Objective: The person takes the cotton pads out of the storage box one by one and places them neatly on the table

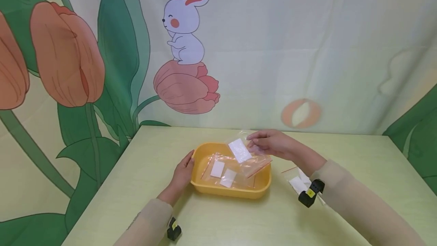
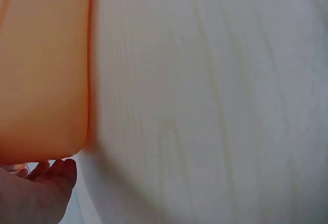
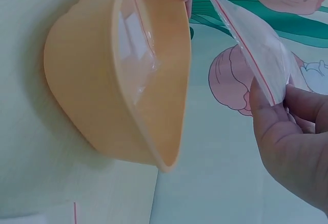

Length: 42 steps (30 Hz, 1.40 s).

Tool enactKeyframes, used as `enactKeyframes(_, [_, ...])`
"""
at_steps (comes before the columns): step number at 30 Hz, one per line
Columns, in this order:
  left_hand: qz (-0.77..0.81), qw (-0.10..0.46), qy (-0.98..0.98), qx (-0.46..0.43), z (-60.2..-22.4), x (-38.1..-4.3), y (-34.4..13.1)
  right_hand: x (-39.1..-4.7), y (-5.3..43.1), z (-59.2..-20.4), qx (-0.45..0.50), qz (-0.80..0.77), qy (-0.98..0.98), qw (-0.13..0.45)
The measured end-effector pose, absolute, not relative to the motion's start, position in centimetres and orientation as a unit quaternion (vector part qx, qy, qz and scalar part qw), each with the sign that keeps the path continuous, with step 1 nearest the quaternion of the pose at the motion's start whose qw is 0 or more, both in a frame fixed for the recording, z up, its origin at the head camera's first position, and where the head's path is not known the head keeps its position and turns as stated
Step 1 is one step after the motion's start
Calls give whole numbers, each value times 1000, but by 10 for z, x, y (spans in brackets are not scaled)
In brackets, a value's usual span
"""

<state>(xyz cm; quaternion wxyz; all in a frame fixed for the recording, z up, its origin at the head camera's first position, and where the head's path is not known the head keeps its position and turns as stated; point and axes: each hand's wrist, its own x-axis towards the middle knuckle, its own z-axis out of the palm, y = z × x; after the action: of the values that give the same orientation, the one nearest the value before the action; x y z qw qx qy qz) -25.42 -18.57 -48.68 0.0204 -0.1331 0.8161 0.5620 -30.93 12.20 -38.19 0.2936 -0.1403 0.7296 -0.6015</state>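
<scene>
A yellow plastic basin (image 1: 232, 192) stands on the table, with clear zip bags (image 1: 222, 174) holding white cards inside it. My left hand (image 1: 183, 170) grips the basin's left rim; in the left wrist view its fingers (image 2: 54, 170) curl at the basin's end. Over the basin's back right side, my right hand (image 1: 271, 142) pinches another clear zip bag (image 1: 240, 150) with a red seal strip and a white card in it. The right wrist view shows this bag (image 3: 256, 44) tilted, its lower corner between thumb and fingers, above the basin (image 3: 87, 75).
More zip bags with white cards (image 1: 297, 183) lie on the table (image 1: 358, 177) right of the basin, partly hidden by the right forearm. A printed curtain (image 1: 259, 67) with tulips and a rabbit hangs behind the table's back edge.
</scene>
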Motion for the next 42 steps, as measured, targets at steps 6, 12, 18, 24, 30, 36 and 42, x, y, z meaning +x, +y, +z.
enactKeyframes(6, [564, 18, 815, -134, -488, -255, -186, -300, 136, -383, -146, -634, 704, 284])
enactKeyframes(12, [562, 22, 815, -136, -488, -256, -186, -289, 154, -389, -132, -660, 686, 276])
enactKeyframes(18, [561, 23, 816, -139, -486, -254, -185, -280, 173, -397, -123, -672, 681, 265])
enactKeyframes(24, [560, 23, 816, -137, -486, -254, -185, -273, 191, -406, -127, -693, 660, 262])
enactKeyframes(30, [560, 22, 818, -131, -486, -254, -186, -268, 210, -416, -107, -719, 638, 254])
enactKeyframes(36, [562, 21, 817, -125, -486, -253, -188, -265, 229, -426, -89, -743, 618, 241])
enactKeyframes(42, [565, 22, 815, -126, -487, -254, -188, -261, 250, -438, -69, -759, 604, 233])
